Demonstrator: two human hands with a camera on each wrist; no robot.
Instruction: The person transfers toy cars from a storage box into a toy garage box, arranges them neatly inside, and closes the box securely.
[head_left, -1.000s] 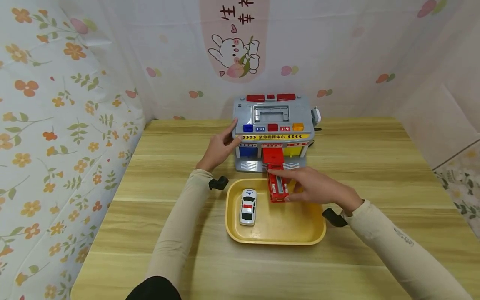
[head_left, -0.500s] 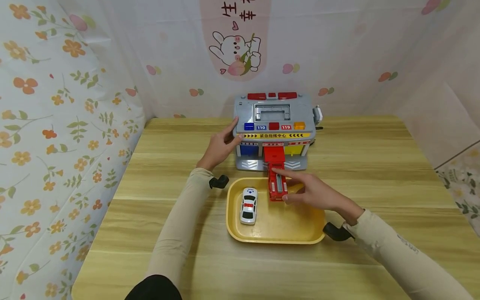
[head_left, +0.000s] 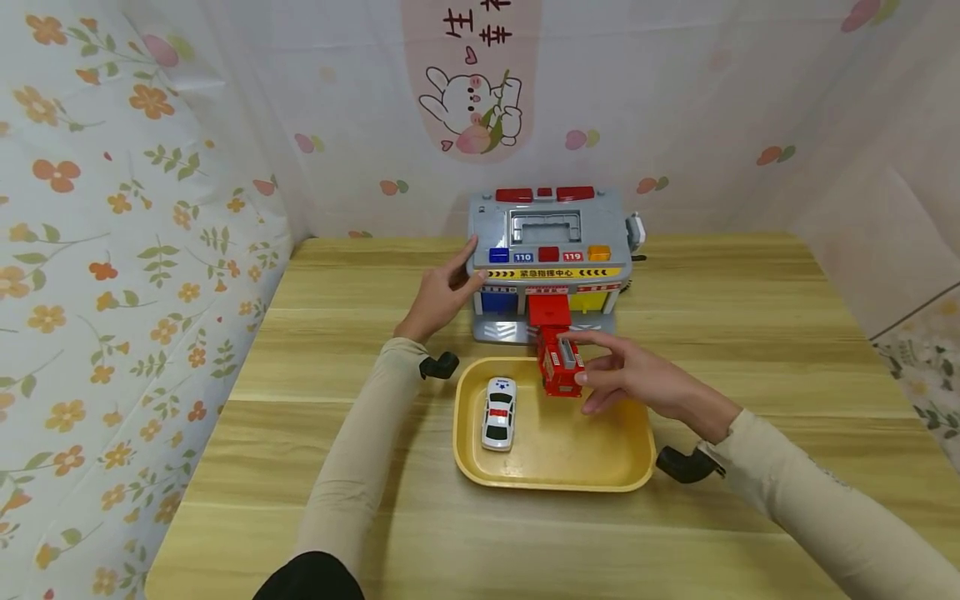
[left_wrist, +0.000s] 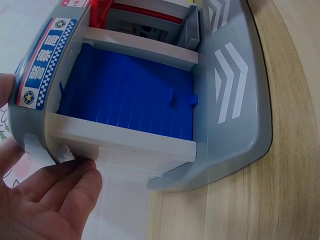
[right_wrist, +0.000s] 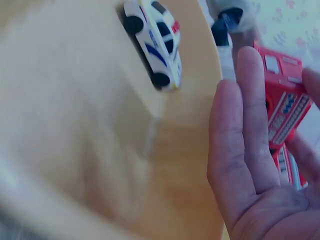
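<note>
A grey toy rescue station [head_left: 543, 273] with a yellow sign band stands at the back of the table. My left hand [head_left: 441, 300] grips its left side at the roof edge; in the left wrist view its fingertips [left_wrist: 87, 172] curl under that edge beside the blue door [left_wrist: 135, 95]. The red middle door [head_left: 549, 310] is swung up and out. My right hand [head_left: 637, 375] pinches a red toy fire truck [head_left: 562, 367] over the tray's far rim, truck front toward the red door. Two right fingers [right_wrist: 252, 100] extend beside the truck in the right wrist view.
A yellow tray [head_left: 551, 485] lies in front of the station, with a white toy police car [head_left: 498, 414] in its left part. Behind the table hangs a patterned cloth [head_left: 337, 83]. A white part [head_left: 634, 230] juts from the station's right side.
The fire truck's rear has swung slightly right and its body has tilted, with the right hand shifting right along with it. The left hand and station hold still.
</note>
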